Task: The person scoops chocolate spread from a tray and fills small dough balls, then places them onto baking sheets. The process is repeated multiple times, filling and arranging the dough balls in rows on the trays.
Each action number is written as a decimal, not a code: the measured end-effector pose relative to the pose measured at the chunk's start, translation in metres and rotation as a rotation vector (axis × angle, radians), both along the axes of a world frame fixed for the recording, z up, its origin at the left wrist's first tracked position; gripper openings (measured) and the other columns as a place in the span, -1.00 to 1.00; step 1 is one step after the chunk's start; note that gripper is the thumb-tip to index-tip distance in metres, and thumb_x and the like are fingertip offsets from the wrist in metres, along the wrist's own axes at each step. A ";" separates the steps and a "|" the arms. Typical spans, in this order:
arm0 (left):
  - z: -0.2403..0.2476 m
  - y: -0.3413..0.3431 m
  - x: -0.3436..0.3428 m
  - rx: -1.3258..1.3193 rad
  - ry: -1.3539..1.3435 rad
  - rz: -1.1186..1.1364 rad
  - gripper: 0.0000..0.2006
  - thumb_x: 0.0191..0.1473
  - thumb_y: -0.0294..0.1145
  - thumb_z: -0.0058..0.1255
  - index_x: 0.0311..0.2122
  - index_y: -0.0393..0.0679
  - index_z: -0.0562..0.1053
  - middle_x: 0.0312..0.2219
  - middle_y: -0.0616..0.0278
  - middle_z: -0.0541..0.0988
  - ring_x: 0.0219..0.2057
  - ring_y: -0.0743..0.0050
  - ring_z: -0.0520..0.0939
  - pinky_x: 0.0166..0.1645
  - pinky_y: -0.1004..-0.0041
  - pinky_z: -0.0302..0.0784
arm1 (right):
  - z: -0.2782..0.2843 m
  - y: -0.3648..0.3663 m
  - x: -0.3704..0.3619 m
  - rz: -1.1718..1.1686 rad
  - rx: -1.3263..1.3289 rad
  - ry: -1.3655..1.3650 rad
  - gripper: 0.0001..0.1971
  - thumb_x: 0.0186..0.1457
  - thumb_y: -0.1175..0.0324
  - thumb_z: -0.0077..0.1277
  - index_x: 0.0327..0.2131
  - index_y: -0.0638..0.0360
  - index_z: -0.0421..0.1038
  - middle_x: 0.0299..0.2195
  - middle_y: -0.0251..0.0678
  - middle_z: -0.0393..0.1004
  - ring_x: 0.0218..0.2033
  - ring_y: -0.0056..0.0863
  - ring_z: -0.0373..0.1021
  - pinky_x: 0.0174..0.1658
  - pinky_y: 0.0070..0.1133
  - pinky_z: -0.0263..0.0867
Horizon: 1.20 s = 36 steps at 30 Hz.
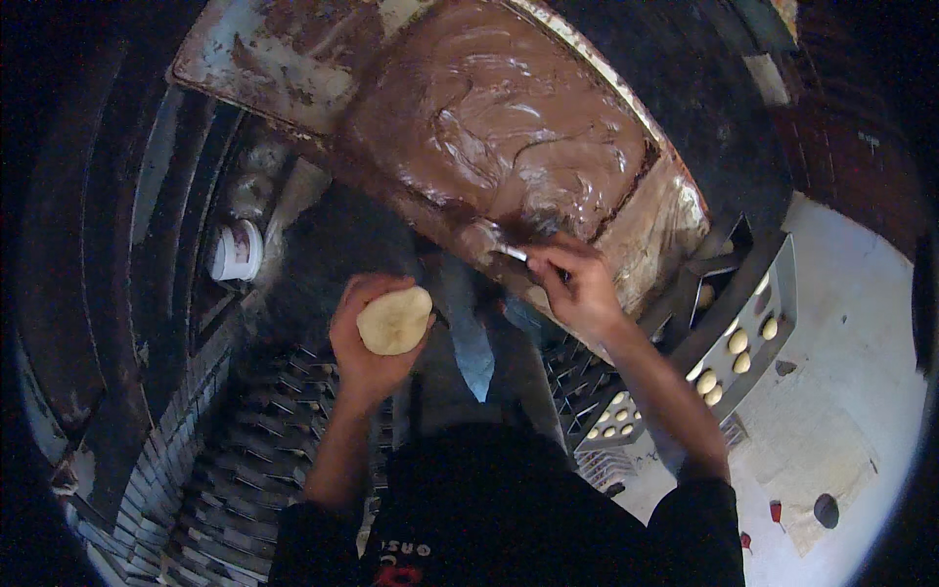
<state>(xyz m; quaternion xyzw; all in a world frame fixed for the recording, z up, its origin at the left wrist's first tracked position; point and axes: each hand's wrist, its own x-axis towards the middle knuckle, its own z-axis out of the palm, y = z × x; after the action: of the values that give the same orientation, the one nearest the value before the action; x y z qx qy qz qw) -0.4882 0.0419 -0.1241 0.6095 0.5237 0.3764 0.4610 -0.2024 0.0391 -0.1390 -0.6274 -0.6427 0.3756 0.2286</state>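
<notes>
My left hand (360, 367) is closed round pale, round biscuits (394, 321), the top one facing up; whether several are stacked beneath it I cannot tell. To its right, my right hand (584, 293) grips a short spreading tool (511, 252) with a pale handle. The tool's chocolate-smeared end lies at the near edge of a large tray (626, 90). Glossy brown chocolate (533, 112) fills most of this tray, swirled and uneven on top. Dried smears coat the tray's bare left and right corners.
At right, baking trays (773, 362) on a rack carry rows of small pale biscuits (738, 340). Many dark trays (254, 470) are stacked at lower left. A white tub (238, 250) stands at left. Blue cloth (473, 362) hangs below the chocolate tray.
</notes>
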 end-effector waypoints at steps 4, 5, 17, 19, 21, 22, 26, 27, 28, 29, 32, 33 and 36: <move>0.010 0.014 0.009 -0.067 -0.042 0.004 -0.47 -0.27 -0.61 0.41 -0.09 -0.25 0.47 -0.12 0.13 0.53 -0.10 0.35 0.57 0.01 0.34 0.53 | 0.064 0.006 -0.025 -0.086 -0.020 0.323 -0.85 0.09 0.55 0.17 -0.24 0.27 0.62 -0.41 -0.21 0.56 -0.36 -0.39 0.49 -0.28 -0.49 0.36; 0.014 0.015 0.011 -0.139 -0.139 -0.010 -0.47 -0.27 -0.61 0.41 -0.10 -0.24 0.47 -0.12 0.14 0.53 -0.09 0.36 0.57 0.01 0.35 0.53 | 0.077 0.007 -0.030 -0.062 0.049 0.367 -0.85 0.07 0.56 0.19 -0.23 0.25 0.62 -0.40 -0.21 0.57 -0.36 -0.41 0.48 -0.29 -0.51 0.37; 0.064 0.035 0.023 -0.164 -0.328 -0.086 -0.48 -0.27 -0.62 0.45 -0.10 -0.27 0.53 -0.17 0.16 0.61 -0.08 0.38 0.61 0.03 0.40 0.53 | -0.050 -0.085 0.023 -0.460 0.509 -0.141 -0.86 0.10 0.61 0.14 -0.25 0.30 0.44 -0.22 -0.09 0.48 -0.21 -0.24 0.43 -0.07 -0.42 0.36; 0.063 0.029 0.027 -0.111 -0.373 -0.065 -0.48 -0.29 -0.59 0.49 -0.12 -0.25 0.54 -0.19 0.16 0.61 -0.08 0.35 0.60 0.02 0.39 0.54 | -0.085 -0.087 0.049 -0.573 0.491 -0.219 -0.91 0.15 0.56 0.11 -0.26 0.28 0.45 -0.20 -0.12 0.48 -0.15 -0.26 0.43 0.01 -0.43 0.33; 0.071 0.021 0.037 -0.145 -0.523 -0.070 -0.48 -0.32 -0.54 0.53 -0.14 -0.22 0.56 -0.20 0.15 0.60 -0.09 0.32 0.60 0.00 0.38 0.55 | -0.083 -0.084 0.044 -0.715 0.453 -0.154 -0.91 0.17 0.52 0.10 -0.25 0.28 0.46 -0.18 -0.16 0.49 -0.11 -0.31 0.43 0.05 -0.46 0.30; 0.075 0.015 0.041 -0.105 -0.464 -0.122 -0.48 -0.32 -0.53 0.53 -0.15 -0.20 0.56 -0.20 0.14 0.60 -0.10 0.31 0.60 -0.01 0.37 0.55 | -0.082 -0.089 0.035 -0.795 0.427 -0.054 -0.89 0.18 0.50 0.11 -0.22 0.28 0.47 -0.17 -0.19 0.50 -0.09 -0.35 0.43 0.06 -0.47 0.30; 0.101 -0.013 0.079 0.088 -0.229 -0.376 -0.50 -0.32 -0.47 0.54 -0.17 -0.15 0.58 -0.20 0.10 0.61 -0.11 0.25 0.62 -0.02 0.34 0.57 | 0.072 -0.096 -0.017 -0.384 0.060 0.895 -0.74 0.14 0.46 0.15 -0.08 0.26 0.53 -0.04 -0.22 0.53 -0.06 -0.50 0.45 0.03 -0.52 0.34; 0.114 -0.022 0.098 0.151 -0.178 -0.466 -0.51 -0.32 -0.46 0.54 -0.17 -0.14 0.58 -0.20 0.10 0.61 -0.10 0.23 0.63 -0.03 0.32 0.57 | 0.077 -0.118 -0.020 -0.389 0.078 1.161 -0.75 0.16 0.46 0.16 -0.08 0.25 0.53 -0.05 -0.16 0.54 0.00 -0.48 0.45 0.04 -0.51 0.36; 0.120 -0.035 0.110 0.171 -0.152 -0.464 -0.51 -0.32 -0.46 0.53 -0.17 -0.15 0.58 -0.19 0.10 0.62 -0.09 0.22 0.63 -0.02 0.32 0.58 | 0.096 -0.130 -0.018 -0.580 0.037 1.456 -0.77 0.17 0.47 0.16 -0.09 0.26 0.52 -0.07 -0.14 0.54 0.00 -0.41 0.45 0.08 -0.48 0.36; 0.128 -0.049 0.124 0.193 -0.118 -0.451 -0.51 -0.32 -0.45 0.53 -0.17 -0.15 0.58 -0.19 0.11 0.62 -0.08 0.20 0.63 -0.02 0.31 0.58 | 0.105 -0.147 0.002 -0.656 0.034 1.477 -0.74 0.11 0.47 0.21 -0.10 0.25 0.53 -0.08 -0.15 0.53 -0.02 -0.35 0.45 0.10 -0.42 0.35; 0.136 -0.082 0.174 0.313 0.050 -0.400 -0.51 -0.30 -0.46 0.49 -0.14 -0.15 0.58 -0.02 0.08 0.56 -0.07 0.20 0.64 -0.04 0.34 0.59 | 0.160 -0.192 0.036 -0.551 0.256 0.697 -0.62 -0.07 0.45 0.31 -0.11 0.21 0.54 -0.13 -0.18 0.50 -0.07 -0.26 0.43 0.11 -0.34 0.33; 0.141 -0.095 0.195 0.348 0.093 -0.373 -0.51 -0.29 -0.48 0.47 -0.13 -0.14 0.58 0.03 0.07 0.53 -0.11 0.22 0.65 -0.06 0.36 0.60 | 0.187 -0.203 0.042 -0.463 0.326 0.292 -0.58 -0.13 0.44 0.34 -0.11 0.19 0.54 -0.14 -0.19 0.49 -0.09 -0.24 0.42 0.10 -0.32 0.32; 0.163 -0.138 0.236 0.389 0.131 -0.442 -0.48 -0.26 -0.50 0.41 -0.06 -0.14 0.58 0.24 -0.03 0.29 -0.31 0.41 0.58 -0.17 0.44 0.58 | 0.211 -0.250 0.071 -0.305 0.535 0.149 -0.59 -0.15 0.43 0.31 -0.12 0.20 0.56 -0.12 -0.15 0.44 -0.05 -0.30 0.37 0.10 -0.32 0.32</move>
<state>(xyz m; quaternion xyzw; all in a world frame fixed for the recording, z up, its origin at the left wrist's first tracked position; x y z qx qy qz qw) -0.2519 -0.0960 0.0385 0.8085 0.3250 0.3202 0.3717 -0.1315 -0.2111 0.0722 -0.6050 -0.5985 0.1998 0.4857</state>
